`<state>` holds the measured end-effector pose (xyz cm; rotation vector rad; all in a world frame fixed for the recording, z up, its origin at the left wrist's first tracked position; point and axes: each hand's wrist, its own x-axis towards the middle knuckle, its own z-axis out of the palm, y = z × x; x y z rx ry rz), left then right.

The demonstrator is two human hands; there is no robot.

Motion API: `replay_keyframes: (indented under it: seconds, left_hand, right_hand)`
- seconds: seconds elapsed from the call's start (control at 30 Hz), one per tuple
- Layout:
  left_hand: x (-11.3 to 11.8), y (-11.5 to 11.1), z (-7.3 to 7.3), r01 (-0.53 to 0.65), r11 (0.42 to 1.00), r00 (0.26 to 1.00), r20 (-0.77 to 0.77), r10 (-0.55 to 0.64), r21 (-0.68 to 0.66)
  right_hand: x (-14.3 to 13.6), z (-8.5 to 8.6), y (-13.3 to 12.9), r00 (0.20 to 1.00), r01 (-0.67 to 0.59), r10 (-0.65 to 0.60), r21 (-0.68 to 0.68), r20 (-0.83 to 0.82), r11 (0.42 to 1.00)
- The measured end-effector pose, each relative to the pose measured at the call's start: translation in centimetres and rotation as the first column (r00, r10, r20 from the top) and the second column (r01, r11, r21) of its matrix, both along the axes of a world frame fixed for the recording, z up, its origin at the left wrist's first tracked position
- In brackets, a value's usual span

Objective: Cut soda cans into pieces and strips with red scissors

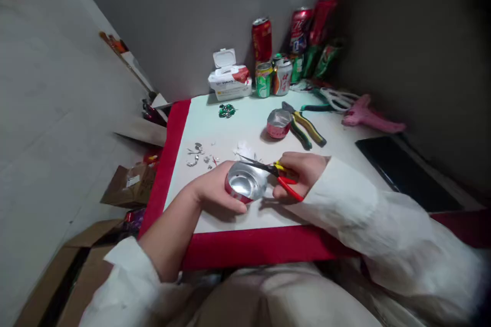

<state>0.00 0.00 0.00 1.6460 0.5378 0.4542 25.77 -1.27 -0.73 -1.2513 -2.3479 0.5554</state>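
Note:
My left hand (pixel 219 187) is wrapped round a cut can bottom (pixel 245 184), its silvery inside facing up. In my right hand (pixel 301 173) are scissors (pixel 273 168) with red and yellow handles; the partly open blades lie across the can's far rim. Whether a blade touches the metal is too small to tell. Beyond the hands stands a second cut can piece (pixel 279 123), red outside, beside pliers (pixel 306 126) with yellow and green handles. Metal scraps (pixel 195 156) and a crumpled white tissue (pixel 244 150) lie on the white table surface (pixel 215 222).
Several drink cans (pixel 262 41) and a wipes pack (pixel 230 83) line the wall. Green pieces (pixel 226 110) lie farther back. On the right are a pink glue gun (pixel 370 116) and a black tablet (pixel 408 173). Cardboard boxes (pixel 128 186) stand on the floor left.

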Motion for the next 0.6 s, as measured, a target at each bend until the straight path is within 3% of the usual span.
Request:
replay_keyframes:
  seconds: [0.6]
  left_hand:
    - [-0.30, 0.10, -0.23, 0.106, 0.986, 0.994, -0.013, -0.109, -0.132]
  right_hand:
    - [0.59, -0.28, 0.93, 0.994, -0.086, 0.091, -0.079, 0.065, 0.993]
